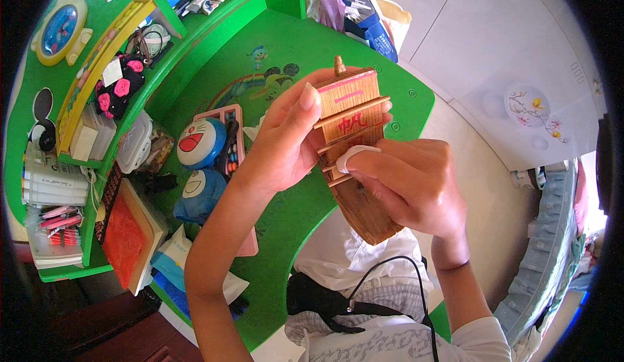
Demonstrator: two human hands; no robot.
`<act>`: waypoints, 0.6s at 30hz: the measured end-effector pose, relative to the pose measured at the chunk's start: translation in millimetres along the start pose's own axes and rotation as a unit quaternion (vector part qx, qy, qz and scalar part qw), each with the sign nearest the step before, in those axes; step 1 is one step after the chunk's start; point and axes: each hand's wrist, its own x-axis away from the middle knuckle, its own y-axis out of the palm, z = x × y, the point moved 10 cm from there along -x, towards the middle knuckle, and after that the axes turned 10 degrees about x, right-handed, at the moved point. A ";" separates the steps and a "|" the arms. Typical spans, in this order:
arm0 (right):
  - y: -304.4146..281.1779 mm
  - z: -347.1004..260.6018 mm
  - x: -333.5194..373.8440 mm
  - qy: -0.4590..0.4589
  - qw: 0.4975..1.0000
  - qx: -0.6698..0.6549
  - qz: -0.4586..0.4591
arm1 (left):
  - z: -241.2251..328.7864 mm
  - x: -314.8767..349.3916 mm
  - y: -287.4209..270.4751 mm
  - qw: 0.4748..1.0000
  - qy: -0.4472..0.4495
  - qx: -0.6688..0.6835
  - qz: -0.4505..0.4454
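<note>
Green desk (390, 111) with curved edge and cartoon print on top; green shelf unit (78, 186) along the left. White tiled floor (455, 30) far right, round floral decal (528, 107) on it.

Left to right: round blue clock (62, 29) far left on the shelf top. Shelf cubbies hold stacked white boxes (52, 183), pink pens (60, 222), a black toy with pink bows (118, 87). Red-covered book (127, 238) leans at the shelf's near end. On the desk: clear plastic tub (135, 144), contents can't tell; two round blue cartoon-cat cases (200, 144), one above the other; pink tray (227, 147) with small dark and coloured bits inside.

Centre: wooden model boat (354, 160), held up over the desk's near edge, above the lap. Light slatted wood, tiered sail panels with pink strip and red characters, small knob on top, darker hull tapering down to the right.

Left hand (286, 141) grips the sail section from the left, fingers curled behind, thumb up along the front edge. Right hand (409, 183) closed round the hull from the right, thumb pressed on a middle slat.

Bags (364, 11) at far desk edge.
</note>
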 end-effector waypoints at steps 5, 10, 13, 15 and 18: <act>1.4 -4.7 -1.9 -0.005 1.000 0.010 0.011 | 1.9 0.4 1.8 1.000 0.006 -0.007 -0.004; 3.8 -7.1 -2.8 -0.016 1.000 0.000 0.017 | 2.3 1.1 -0.7 1.000 0.009 -0.007 0.002; 5.0 -11.2 -5.1 -0.023 1.000 0.002 0.012 | 0.8 0.2 3.7 1.000 0.005 0.000 -0.017; 5.9 -12.6 -5.1 -0.027 1.000 0.008 0.011 | 0.4 -0.4 4.4 1.000 0.006 0.001 -0.019; 6.6 -12.0 -5.1 -0.030 0.999 0.009 0.016 | 0.8 1.5 1.9 1.000 0.004 -0.001 -0.014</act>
